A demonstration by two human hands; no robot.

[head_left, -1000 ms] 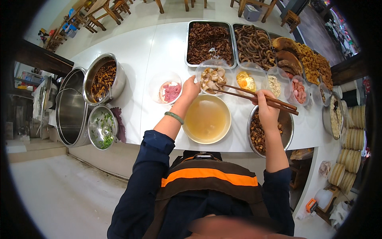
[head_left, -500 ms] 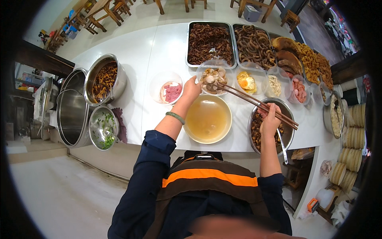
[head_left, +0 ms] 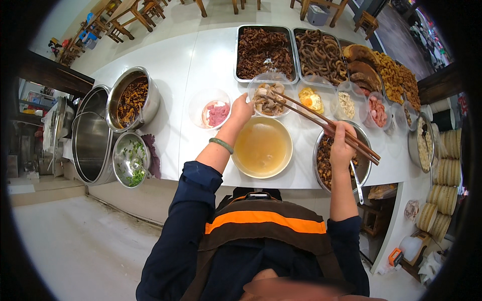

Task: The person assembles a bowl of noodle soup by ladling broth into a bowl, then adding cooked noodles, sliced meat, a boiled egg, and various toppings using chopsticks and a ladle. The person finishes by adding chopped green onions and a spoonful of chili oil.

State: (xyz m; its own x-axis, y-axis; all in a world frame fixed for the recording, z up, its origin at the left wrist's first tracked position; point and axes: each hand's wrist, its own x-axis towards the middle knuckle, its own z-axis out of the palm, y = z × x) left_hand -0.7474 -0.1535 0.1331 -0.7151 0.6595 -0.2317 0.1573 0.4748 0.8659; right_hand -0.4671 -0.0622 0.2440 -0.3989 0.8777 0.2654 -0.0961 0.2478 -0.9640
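My right hand grips a pair of long wooden chopsticks whose tips reach into a clear plastic tub of pale sliced meat. My left hand rests on the near left rim of that tub, with a green bangle on the wrist. Just in front of the tub stands a wide cream bowl of yellowish broth. Under my right hand sits a steel bowl of dark chopped food with a ladle in it.
A small tub of pink meat lies left of my hand. Steel pots and a bowl of greens stand at the counter's left end. Trays of braised foods and more small tubs line the back and right.
My right hand has swung the chopsticks a little, bringing their tips down into the sliced-meat tub. My left hand has kept hold of the tub's rim.
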